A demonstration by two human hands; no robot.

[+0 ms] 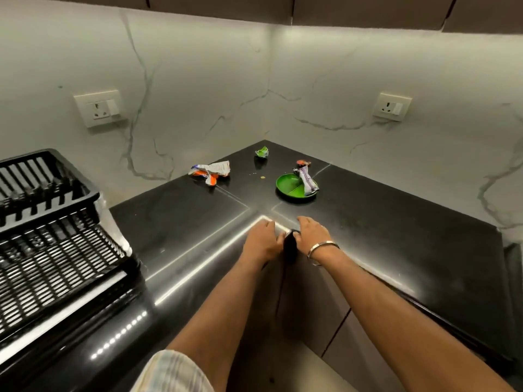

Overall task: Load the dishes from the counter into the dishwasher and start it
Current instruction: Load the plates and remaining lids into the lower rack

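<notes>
A green divided plate (291,186) sits on the black counter (396,222) near the back corner, and a crumpled purple wrapper (307,179) lies across its right side. My left hand (263,239) and my right hand (314,236) are close together at the counter's inner front corner, well short of the plate. Between them hangs a small dark object (290,248) that both thumbs and fingers appear to pinch; what it is I cannot tell. A metal bangle circles my right wrist. No dishwasher is in view.
An orange and white wrapper (210,171) and a small green wrapper (262,151) lie on the counter behind the plate. A black two-tier dish rack (51,236) stands at the left. Marble walls with two sockets close the corner. Dark cabinet fronts sit below the counter.
</notes>
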